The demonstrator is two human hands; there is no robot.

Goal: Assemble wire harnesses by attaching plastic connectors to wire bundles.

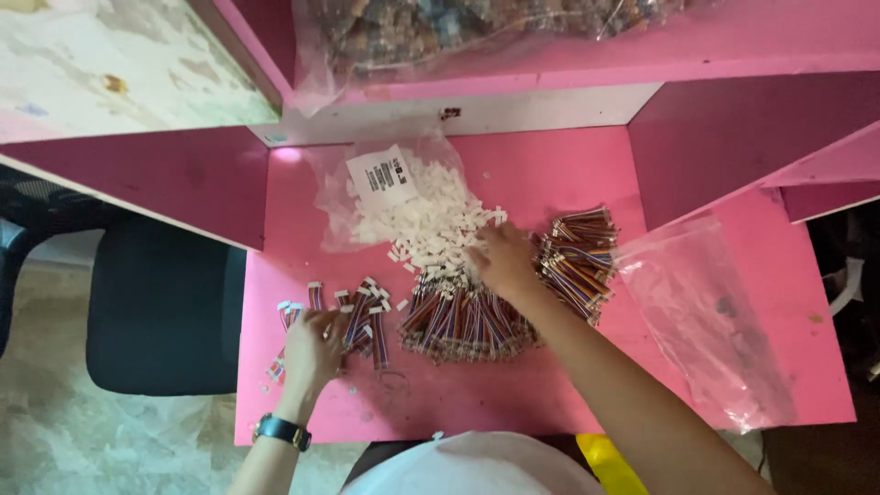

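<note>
1. white connector housings lie heaped mid-desk, spilling from a clear bag.
2. right hand rests on them; its grip cannot be told.
3. left hand covers a finished lead; pick one housing cleanly.

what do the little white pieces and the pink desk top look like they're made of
The white pieces look like small moulded plastic housings: uniform, blocky, matte white. The pink desk top seems a laminated or painted board: flat, smooth, evenly coloured, with a faint sheen. Neither can be settled from the look alone.
</note>
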